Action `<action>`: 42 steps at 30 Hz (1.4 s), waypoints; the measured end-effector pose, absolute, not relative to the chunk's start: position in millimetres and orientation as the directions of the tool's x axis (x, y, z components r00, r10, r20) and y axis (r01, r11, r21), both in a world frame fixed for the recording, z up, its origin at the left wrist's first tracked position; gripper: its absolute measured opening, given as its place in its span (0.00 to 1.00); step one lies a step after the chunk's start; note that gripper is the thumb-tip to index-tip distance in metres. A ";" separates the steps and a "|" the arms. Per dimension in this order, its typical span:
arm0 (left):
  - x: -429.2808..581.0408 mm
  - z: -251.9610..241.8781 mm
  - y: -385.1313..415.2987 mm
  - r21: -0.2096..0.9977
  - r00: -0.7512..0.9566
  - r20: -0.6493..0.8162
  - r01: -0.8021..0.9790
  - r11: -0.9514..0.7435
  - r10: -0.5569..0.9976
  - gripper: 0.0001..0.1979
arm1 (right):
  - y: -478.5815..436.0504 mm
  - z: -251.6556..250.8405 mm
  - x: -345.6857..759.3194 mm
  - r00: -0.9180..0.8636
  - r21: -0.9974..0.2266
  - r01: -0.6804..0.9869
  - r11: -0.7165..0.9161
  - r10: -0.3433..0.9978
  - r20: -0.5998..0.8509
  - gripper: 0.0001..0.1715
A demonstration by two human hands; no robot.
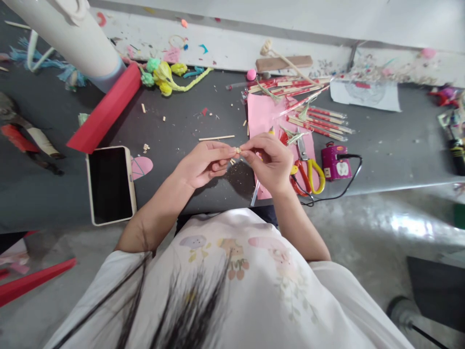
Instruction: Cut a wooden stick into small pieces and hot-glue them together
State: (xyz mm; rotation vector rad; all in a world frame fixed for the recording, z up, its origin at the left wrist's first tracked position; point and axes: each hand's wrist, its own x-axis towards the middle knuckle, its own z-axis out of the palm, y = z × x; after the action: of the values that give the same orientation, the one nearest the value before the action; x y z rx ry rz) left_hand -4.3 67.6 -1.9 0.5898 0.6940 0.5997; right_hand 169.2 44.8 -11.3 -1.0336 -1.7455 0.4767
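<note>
My left hand (205,164) and my right hand (271,160) meet over the dark table. Between their fingertips they pinch one small pale yellowish piece (238,150), too small for me to tell its kind. The lower fingers of the left hand are curled in. A thin pale stick (217,138) lies just beyond the left hand, and short cut bits of stick lie around. Beneath the right hand is a sheet of pink paper (258,109), partly covered by it. Scissors with red and yellow handles (315,175) rest right beside that hand.
A phone-like device (111,185) lies at left by a red bar (109,109) and a white bottle-like object (78,36). Pliers (25,131) are farther left. Red-banded stick bundles (316,123) lie at back right, near a purple box (336,165) with a black cable.
</note>
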 end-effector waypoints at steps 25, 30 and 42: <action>-0.4 -13.0 52.5 0.818 0.141 0.510 0.227 -0.529 0.849 0.09 | 32.0 -5.5 164.9 -0.010 -0.871 0.258 0.418 0.902 0.431 0.06; -1.8 -17.6 52.1 0.743 0.142 0.583 0.304 -0.596 0.800 0.08 | 29.6 2.0 167.0 -0.045 -0.784 0.325 0.529 0.837 0.546 0.02; -5.8 -21.3 48.1 0.568 0.179 0.695 0.457 -0.684 0.696 0.09 | 23.9 6.8 171.2 -0.108 -0.664 0.429 0.612 0.765 0.635 0.06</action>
State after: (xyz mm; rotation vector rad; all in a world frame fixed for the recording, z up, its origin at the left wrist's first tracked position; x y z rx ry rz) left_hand -5.8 48.1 -21.3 2.2233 1.1127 1.5109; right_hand 171.2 23.9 6.8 -0.9812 -1.7380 0.3816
